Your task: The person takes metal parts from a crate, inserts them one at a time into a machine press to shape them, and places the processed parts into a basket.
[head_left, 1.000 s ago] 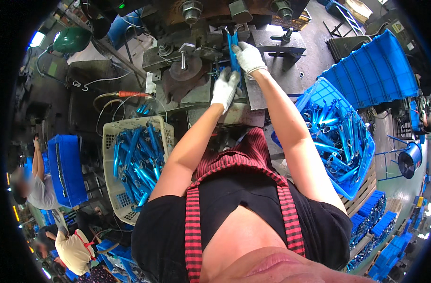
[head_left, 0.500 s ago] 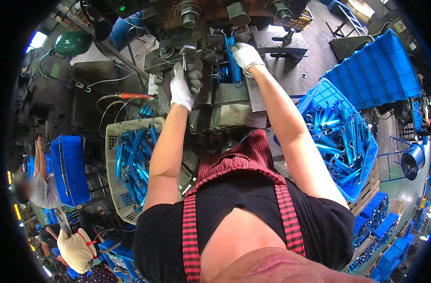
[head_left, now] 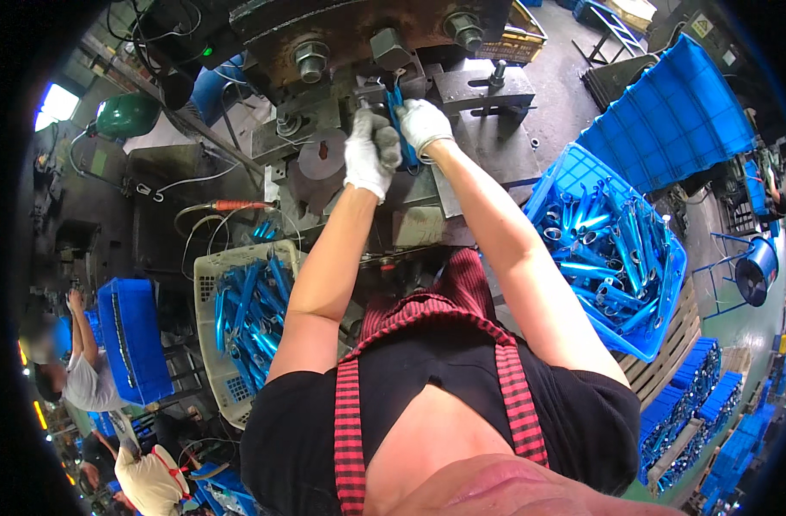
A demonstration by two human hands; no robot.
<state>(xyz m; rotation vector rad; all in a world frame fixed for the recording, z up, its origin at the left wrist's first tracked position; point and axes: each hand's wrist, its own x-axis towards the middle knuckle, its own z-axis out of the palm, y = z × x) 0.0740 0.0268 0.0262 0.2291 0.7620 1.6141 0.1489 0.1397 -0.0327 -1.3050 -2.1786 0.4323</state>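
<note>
Both my hands wear white gloves and meet at the die of a large press (head_left: 350, 30). Closed around a long blue metal tube part (head_left: 395, 101), my right hand (head_left: 425, 127) steadies it upright in the fixture from its right side. My left hand (head_left: 371, 159), its glove darkened at the fingers, is curled just left of that part. A short metal rod (head_left: 364, 96) shows at its thumb and seems to be in its grip. The lower end of the blue part is partly hidden between the hands.
A cream crate (head_left: 205, 344) of blue parts stands at my left, and a blue crate (head_left: 531, 202) full of them at my right. Beyond it tilts a large blue bin (head_left: 668, 120). Steel clamp blocks with bolts (head_left: 496, 76) flank the die. Other people (head_left: 92, 378) work far left.
My left hand has moved right and up, close to the blue part and my right hand. A round steel plate it partly covered now shows. The whole view has shifted slightly.
</note>
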